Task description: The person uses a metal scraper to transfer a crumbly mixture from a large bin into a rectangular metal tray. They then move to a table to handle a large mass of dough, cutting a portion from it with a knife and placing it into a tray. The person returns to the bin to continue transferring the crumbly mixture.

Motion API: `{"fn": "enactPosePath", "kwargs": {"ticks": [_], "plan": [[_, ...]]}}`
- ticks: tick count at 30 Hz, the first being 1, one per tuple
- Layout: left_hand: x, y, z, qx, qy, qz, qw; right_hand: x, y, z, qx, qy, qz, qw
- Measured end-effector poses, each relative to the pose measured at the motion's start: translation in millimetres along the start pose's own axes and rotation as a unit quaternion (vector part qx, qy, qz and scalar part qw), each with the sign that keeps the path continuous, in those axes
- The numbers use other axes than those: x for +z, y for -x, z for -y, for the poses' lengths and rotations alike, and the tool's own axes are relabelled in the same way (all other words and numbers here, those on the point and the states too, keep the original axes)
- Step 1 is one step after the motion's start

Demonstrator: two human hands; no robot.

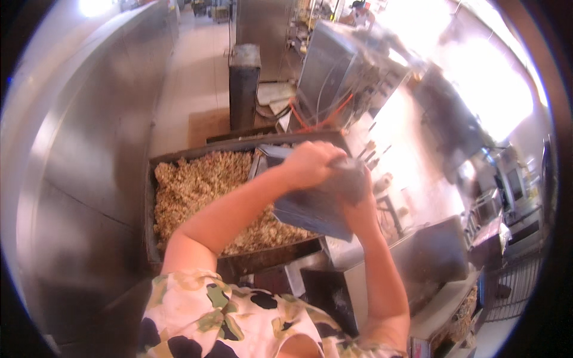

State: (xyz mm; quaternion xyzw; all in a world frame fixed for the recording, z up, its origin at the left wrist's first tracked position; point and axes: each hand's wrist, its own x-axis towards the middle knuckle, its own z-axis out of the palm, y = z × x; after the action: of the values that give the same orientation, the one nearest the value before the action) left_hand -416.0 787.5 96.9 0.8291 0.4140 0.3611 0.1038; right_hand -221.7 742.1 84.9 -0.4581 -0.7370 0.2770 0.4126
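A large dark metal trough [150, 206] in front of me holds a heap of golden-brown, clumpy mix [200, 185] that looks like granola. Tilted over its right side is a box-shaped grey metal scoop [313, 212], its far-left rim down near the mix. My left hand [311, 164] is closed on the scoop's upper edge. My right hand [360, 209] grips its right end, beside a dark rounded part that blurs and hides some of the fingers. The scoop's inside is mostly out of sight.
A tall stainless steel wall [89, 161] runs along my left. Beyond the trough stand a narrow metal post-like box [245, 89] and a grey machine cabinet [328, 62] with orange cords. Metal bins [433, 247] sit close at my right. Another person [360, 13] is far back.
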Motion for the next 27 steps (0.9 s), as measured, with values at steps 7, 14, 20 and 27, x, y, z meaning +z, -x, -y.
{"fn": "enactPosePath", "kwargs": {"ticks": [7,14,20,27], "plan": [[-46.2,67.5,130.2,-0.134,0.096,-0.221,0.961,87.0,-38.3,-96.1,0.219,-0.193,0.003,0.957],[-19.3,183.5,219.1,-0.536,0.016,-0.072,0.841,9.8,-62.1,-202.6,0.329,-0.236,-0.069,0.912],[64.8,159.1,251.3,-0.631,0.018,-0.014,0.775,9.0,-106.6,-225.8,0.383,-0.074,0.017,0.921],[97.8,139.2,280.9,-0.646,-0.007,0.038,0.763,21.2,-131.9,-252.9,0.396,-0.047,0.103,0.911]]}}
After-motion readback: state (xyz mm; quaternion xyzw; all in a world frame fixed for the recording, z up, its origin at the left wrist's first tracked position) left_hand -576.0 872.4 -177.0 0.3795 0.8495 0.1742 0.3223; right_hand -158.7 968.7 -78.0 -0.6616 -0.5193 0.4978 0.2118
